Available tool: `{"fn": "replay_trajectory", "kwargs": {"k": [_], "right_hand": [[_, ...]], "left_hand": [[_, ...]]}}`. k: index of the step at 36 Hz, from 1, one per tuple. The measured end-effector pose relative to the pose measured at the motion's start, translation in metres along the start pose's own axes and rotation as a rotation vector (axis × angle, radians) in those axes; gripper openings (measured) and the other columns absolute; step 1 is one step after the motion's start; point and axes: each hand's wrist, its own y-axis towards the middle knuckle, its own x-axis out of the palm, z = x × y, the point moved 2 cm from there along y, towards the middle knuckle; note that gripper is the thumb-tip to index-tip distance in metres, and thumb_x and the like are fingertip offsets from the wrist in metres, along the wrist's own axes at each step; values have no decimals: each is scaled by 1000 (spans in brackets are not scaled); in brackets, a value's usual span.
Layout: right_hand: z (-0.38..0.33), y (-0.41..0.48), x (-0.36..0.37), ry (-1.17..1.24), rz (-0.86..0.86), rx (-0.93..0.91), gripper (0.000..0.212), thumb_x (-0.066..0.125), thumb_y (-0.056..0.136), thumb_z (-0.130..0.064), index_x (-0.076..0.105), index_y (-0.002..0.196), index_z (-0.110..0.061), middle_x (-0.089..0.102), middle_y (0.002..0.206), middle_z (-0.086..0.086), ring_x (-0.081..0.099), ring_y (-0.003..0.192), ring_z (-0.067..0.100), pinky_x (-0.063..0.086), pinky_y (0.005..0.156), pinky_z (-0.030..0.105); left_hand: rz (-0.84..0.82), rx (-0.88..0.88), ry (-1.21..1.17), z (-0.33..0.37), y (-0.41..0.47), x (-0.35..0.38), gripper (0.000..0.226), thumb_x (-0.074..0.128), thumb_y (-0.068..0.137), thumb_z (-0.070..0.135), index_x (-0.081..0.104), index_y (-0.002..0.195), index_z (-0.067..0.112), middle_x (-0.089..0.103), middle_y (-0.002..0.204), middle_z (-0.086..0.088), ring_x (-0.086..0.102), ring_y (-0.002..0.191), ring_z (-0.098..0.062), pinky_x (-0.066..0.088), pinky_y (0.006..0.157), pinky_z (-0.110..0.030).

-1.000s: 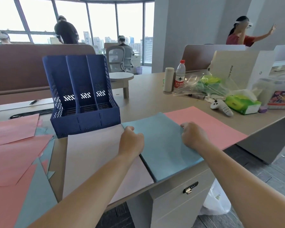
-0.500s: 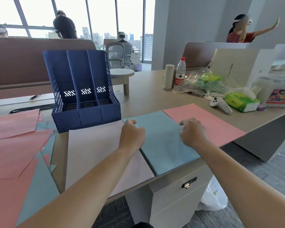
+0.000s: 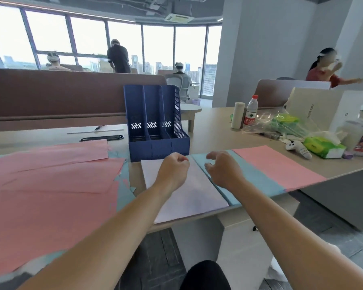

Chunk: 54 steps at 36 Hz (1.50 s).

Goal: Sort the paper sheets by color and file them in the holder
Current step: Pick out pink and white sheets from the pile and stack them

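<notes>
Both forearms reach forward. The left hand (image 3: 173,170) is curled into a fist over the white stack (image 3: 187,197). The right hand (image 3: 222,170) hovers with loosely bent, parted fingers, holding nothing, over the blue stack (image 3: 258,181). Both stacks lie lengthwise near-to-far, just before the upright holder (image 3: 155,122).

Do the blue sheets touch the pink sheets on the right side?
Touching. Head view: the blue sheets meet the pink sheets along one straight edge, no desk showing between them.

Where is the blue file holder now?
Head view: the blue file holder stands mid-desk, directly behind the white paper stack, right of the loose pink sheets.
</notes>
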Motion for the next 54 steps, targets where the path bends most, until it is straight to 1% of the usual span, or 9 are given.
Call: {"fn": "replay_trajectory", "kwargs": {"k": [6, 13, 21, 28, 33, 38, 43, 49, 54], "right_hand": [[-88, -38, 37, 36, -67, -117, 32, 56, 96, -27, 61, 127, -20, 56, 134, 3, 59, 114, 25, 48, 99, 38], [-199, -62, 97, 61, -219, -290, 33, 55, 96, -25, 61, 127, -18, 57, 131, 5, 58, 115, 26, 46, 96, 36], [-298, -62, 181, 49, -382, -432, 34, 56, 96, -30, 60, 129, -21, 55, 135, 3, 56, 117, 23, 44, 101, 35], [-348, -33, 253, -15, -489, -508, 41, 55, 98, -36, 55, 135, -19, 48, 144, 5, 47, 130, 23, 36, 109, 33], [-367, 10, 287, -59, -502, -503, 56, 51, 99, -49, 46, 145, -18, 36, 157, 3, 31, 144, 19, 24, 119, 35], [-378, 51, 316, -207, -509, -476, 67, 38, 99, -61, 29, 154, -24, 17, 165, 3, 16, 151, 23, 21, 120, 48], [-372, 64, 332, -317, -550, -408, 72, 24, 95, -71, 38, 148, -25, 33, 158, 5, 30, 145, 25, 22, 116, 58], [-360, 34, 324, -368, -505, -468, 73, 24, 93, -72, 39, 147, -25, 37, 156, 5, 32, 145, 21, 18, 116, 53], [-361, -7, 289, -481, -404, -533, 60, 37, 96, -63, 51, 127, -14, 65, 121, 12, 57, 116, 30, 37, 97, 41]], "left_hand": [[70, -8, -6, -33, -47, -94, 13, 52, 91, 14, 64, 87, 18, 68, 83, -2, 69, 91, -29, 57, 85, -46], [239, -29, 34, -78, -78, -218, 22, 49, 76, 27, 67, 81, 16, 71, 89, -11, 68, 88, -32, 56, 81, -51], [428, -131, 97, -139, -82, -329, 18, 51, 87, 13, 68, 88, 10, 69, 83, -3, 66, 85, -26, 54, 81, -41], [470, -226, 201, -188, -52, -391, 15, 49, 87, 15, 63, 84, 12, 63, 80, -6, 52, 71, -21, 41, 61, -28], [457, -237, 204, -210, -15, -415, 22, 51, 88, 16, 67, 93, 1, 65, 87, -5, 55, 76, -20, 45, 68, -31], [391, -232, 223, -223, 21, -414, 22, 51, 88, 17, 67, 91, 3, 64, 82, -1, 54, 73, -17, 41, 61, -27], [330, -292, 300, -234, 32, -403, 20, 52, 85, 20, 71, 91, 17, 70, 95, 0, 63, 92, -22, 50, 83, -33], [289, -279, 343, -226, 20, -390, 25, 52, 89, 19, 68, 109, 21, 64, 108, 6, 53, 95, -13, 34, 75, -24], [331, -248, 337, -216, 5, -383, 26, 55, 91, 23, 68, 114, 23, 64, 122, 6, 54, 102, -10, 32, 78, -21]]}}
